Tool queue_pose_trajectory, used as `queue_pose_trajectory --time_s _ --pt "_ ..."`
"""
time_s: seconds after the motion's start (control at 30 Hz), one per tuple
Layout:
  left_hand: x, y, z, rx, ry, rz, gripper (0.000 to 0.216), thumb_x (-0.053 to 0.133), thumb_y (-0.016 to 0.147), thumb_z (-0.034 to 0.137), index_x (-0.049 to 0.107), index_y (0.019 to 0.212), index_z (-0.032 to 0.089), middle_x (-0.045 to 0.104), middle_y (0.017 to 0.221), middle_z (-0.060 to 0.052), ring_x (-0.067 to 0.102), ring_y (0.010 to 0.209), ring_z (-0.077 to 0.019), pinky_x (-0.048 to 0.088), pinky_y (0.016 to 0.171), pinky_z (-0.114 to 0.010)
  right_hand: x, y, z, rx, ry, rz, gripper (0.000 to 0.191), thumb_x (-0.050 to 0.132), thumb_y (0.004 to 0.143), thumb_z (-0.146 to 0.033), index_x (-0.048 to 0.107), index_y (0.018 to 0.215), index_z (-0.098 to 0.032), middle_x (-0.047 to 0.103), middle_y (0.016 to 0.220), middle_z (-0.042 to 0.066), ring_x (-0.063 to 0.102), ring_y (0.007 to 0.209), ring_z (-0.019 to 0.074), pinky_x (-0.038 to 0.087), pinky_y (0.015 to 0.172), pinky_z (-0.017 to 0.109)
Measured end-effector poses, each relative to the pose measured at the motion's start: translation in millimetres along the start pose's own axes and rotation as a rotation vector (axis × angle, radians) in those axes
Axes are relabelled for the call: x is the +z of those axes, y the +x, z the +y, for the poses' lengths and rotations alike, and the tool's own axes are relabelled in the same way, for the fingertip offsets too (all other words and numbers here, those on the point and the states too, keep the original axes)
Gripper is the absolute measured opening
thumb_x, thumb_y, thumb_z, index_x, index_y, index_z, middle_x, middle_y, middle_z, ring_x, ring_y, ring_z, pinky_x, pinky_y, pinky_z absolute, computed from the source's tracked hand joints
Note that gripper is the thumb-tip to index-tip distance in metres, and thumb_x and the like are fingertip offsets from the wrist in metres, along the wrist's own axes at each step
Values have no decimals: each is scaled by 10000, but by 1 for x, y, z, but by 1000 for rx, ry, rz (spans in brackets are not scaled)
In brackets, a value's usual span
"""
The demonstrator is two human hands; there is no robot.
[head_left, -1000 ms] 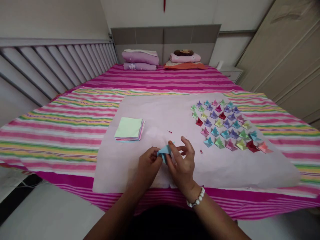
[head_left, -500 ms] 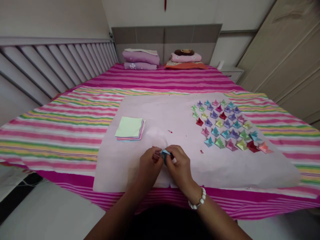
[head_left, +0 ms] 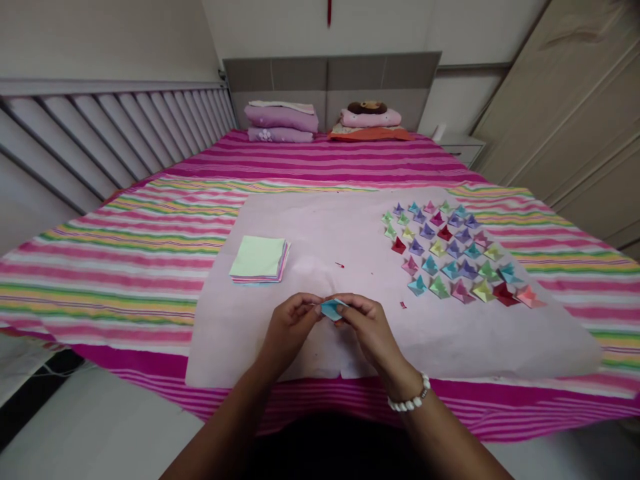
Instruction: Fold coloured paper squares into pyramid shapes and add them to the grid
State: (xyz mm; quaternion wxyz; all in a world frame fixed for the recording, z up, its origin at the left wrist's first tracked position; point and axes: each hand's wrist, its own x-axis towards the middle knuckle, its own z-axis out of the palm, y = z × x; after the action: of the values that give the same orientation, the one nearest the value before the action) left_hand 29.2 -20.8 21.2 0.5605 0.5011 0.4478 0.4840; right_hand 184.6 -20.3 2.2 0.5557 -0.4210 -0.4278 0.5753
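We pinch a small blue folded paper piece (head_left: 331, 309) between the fingertips of both hands, the left hand (head_left: 289, 327) closing on its left edge and the right hand (head_left: 367, 328) on its right, just above the near part of the pale pink paper sheet (head_left: 325, 227) spread over the striped bedspread (head_left: 150, 227). Both forearms reach in from below, wrists angled toward each other; a white bead bracelet (head_left: 411, 399) circles the right wrist. To the left lies a neat stack of square coloured papers (head_left: 259, 259), pale green on top. Well to the right, many small pointed folded paper shapes (head_left: 453, 253) in mixed colours sit in rows.
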Motion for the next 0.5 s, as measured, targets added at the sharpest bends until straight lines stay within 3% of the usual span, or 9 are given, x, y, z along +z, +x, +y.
queue_pose_trajectory --time_s 0.1,0.2,0.27,0.4,0.5 --pt "-2 1 -1 -56 -65 -45 293 773 650 216 665 917 165 721 835 -29 658 799 -155 512 738 -263 -2 -1 -4 48 115 -50 208 713 746 -318 765 887 -174 745 798 51 648 692 156 522 691 290" --pt "-3 2 -2 -52 -68 -8 309 795 624 204 662 900 162 708 783 -8 640 744 -127 503 713 -240 -3 -2 -6 76 173 -123 319 798 666 -305 746 962 -196 748 845 42 667 757 170 530 744 308" --pt "-3 3 -1 -36 -44 37 225 783 650 232 666 826 156 681 710 11 607 671 -99 478 654 -210 -3 -3 -6 77 140 -171 380 836 612 -269 735 974 -212 735 777 13 659 708 155 528 692 283" --pt "-4 5 -1 -50 -21 43 162 743 712 282 653 750 152 598 581 45 522 560 -65 419 564 -183 -2 -3 -1 83 -20 -153 233 810 651 -328 727 799 -169 573 474 -59 498 418 80 403 450 201" --pt "-3 4 0 -67 -49 25 180 736 723 300 634 731 151 588 571 47 511 541 -62 407 549 -185 -1 -4 2 103 -85 -151 257 779 679 -391 686 680 -152 533 431 -58 455 383 73 351 421 199"
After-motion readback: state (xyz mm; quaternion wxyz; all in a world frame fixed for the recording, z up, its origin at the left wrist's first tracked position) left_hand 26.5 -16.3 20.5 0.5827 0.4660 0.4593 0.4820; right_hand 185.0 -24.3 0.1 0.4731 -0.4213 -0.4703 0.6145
